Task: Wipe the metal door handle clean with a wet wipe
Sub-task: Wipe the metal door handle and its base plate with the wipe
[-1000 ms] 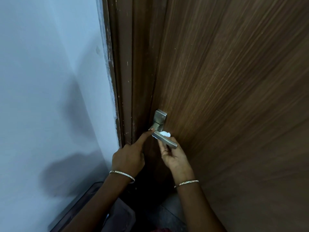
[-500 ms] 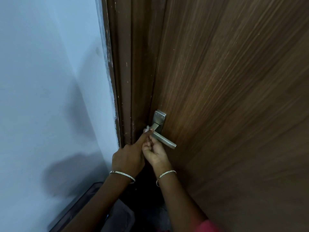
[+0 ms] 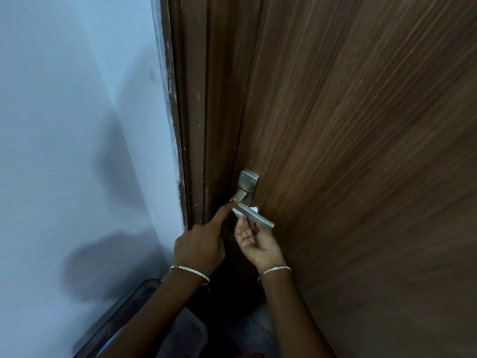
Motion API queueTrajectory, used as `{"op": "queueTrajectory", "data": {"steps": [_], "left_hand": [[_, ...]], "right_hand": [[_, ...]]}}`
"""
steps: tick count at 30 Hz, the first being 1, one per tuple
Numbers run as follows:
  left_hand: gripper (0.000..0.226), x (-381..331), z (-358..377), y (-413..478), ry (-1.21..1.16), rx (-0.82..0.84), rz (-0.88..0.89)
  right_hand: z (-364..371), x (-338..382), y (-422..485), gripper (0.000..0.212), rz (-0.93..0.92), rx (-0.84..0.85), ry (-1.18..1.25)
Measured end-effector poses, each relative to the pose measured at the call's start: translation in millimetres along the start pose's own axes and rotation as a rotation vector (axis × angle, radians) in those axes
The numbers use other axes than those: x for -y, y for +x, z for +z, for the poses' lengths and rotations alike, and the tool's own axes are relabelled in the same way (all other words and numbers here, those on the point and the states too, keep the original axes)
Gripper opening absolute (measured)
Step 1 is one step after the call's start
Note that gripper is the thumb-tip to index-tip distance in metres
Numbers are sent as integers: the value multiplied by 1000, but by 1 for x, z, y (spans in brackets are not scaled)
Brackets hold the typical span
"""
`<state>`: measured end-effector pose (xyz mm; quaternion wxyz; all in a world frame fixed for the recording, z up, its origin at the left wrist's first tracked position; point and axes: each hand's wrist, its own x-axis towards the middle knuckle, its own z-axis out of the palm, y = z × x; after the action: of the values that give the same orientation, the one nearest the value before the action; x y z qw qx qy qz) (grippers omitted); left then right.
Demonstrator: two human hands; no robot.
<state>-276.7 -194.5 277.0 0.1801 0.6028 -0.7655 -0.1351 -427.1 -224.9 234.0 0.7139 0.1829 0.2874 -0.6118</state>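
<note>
1. Wall (image 3: 64, 125): pale blue-white, far left, w/ soft grey shadows across lower half.
2. Dark container (image 3: 124, 313): btm left, against the wall; only rim and part of one side visible, contents can't be made out.
3. Door frame (image 3: 196, 99): dark brown wood, vertical, btwn wall and door; pale scuffs and paint flecks along edge nearest wall.
4. Left hand (image 3: 200, 246): back of hand to camera, index finger (image 3: 224, 214) straight, tip touching corner of door handle where neck meets lever; other fingers curled in, gripping nothing. Thin bangle (image 3: 189, 270) at wrist.
5. Door handle (image 3: 258, 218): brushed metal, square-section lever sloping down to the right; mounted on square backplate (image 3: 249, 182) near door's left edge.
6. Wet wipe (image 3: 254, 209): white, bunched, tucked behind and under lever near its neck end; bits show above and below the bar.
7. Right hand (image 3: 254, 242): palm up under lever, fingers curled up behind it, grasping the wipe against the metal. Second bangle (image 3: 276, 269) at wrist.
8. Door (image 3: 361, 151): brown wood-grain veneer, fills right half of view.
</note>
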Motion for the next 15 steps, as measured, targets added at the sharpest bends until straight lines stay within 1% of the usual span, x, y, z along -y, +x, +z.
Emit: {"op": "queueTrajectory", "data": {"steps": [2,4,5,7,8,9,11,12,14,15], "left_hand": [[91,0,0,0,-15,18,-7],[93,2,0,-1,-59,36,-7],[93,3,0,-1,-98,50,4],[93,7,-1,-2,-202,78,42],[92,9,-1,-3,-251,84,66],[90,11,0,-4,-279,78,86],[83,15,2,-7,-310,44,83],[79,18,4,-8,-350,18,63],[63,23,9,-9,-455,-54,8],[55,24,10,-9,-497,-94,-13]], "right_hand": [[-1,8,-9,16,-49,3,-107],[-4,14,-16,13,-101,5,-221],[-7,15,-20,13,-126,7,-254],[-16,18,-29,18,-186,8,-316],[-22,20,-34,18,-242,10,-365],[-28,22,-40,19,-330,16,-426],[-39,28,-51,26,-610,17,-603],[-42,30,-57,23,-765,9,-722],[-44,31,-66,5,-1045,7,-986],[-43,29,-68,6,-1159,8,-1135]]}}
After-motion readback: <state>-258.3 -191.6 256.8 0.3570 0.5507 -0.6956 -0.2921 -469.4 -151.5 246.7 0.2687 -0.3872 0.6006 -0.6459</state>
